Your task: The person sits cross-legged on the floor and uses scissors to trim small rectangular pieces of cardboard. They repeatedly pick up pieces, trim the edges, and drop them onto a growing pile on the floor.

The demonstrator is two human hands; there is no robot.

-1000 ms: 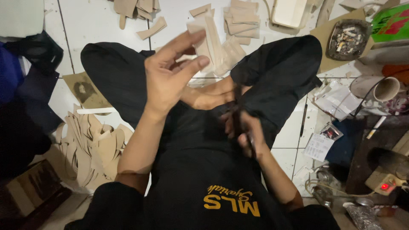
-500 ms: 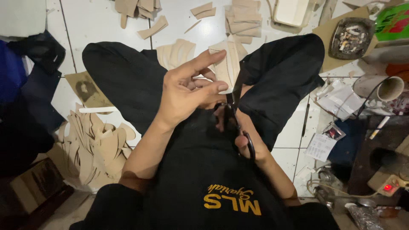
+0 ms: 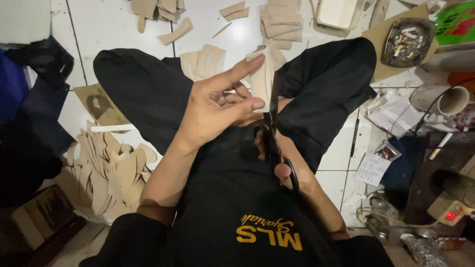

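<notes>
1. My left hand (image 3: 217, 106) is raised over my lap, its thumb and bent fingers pinching a tan cut piece (image 3: 261, 81), with the index finger stretched out along the piece's top edge.
2. The tan piece stands nearly upright between my knees, above my crossed legs in black trousers (image 3: 143, 94).
3. My right hand (image 3: 277, 158) sits low against my lap, fingers closed through the loops of a pair of black scissors (image 3: 273, 128).
4. The scissor blades point up and away from me, and they meet the right edge of the tan piece just beside my left thumb; how far apart the blades are I cannot tell.
5. On the white tiled floor (image 3: 114, 24) beyond my knees lie more tan cut pieces: a fanned bunch (image 3: 203, 59) just past my left hand and a stack (image 3: 279, 22) further off.
6. A big heap of curved tan offcuts (image 3: 106, 170) lies by my left thigh.
7. To my right, well apart from my hands, sit an ashtray (image 3: 406, 42) on a piece of cardboard, a roll of tape (image 3: 452, 100), and some crumpled papers (image 3: 396, 113).
</notes>
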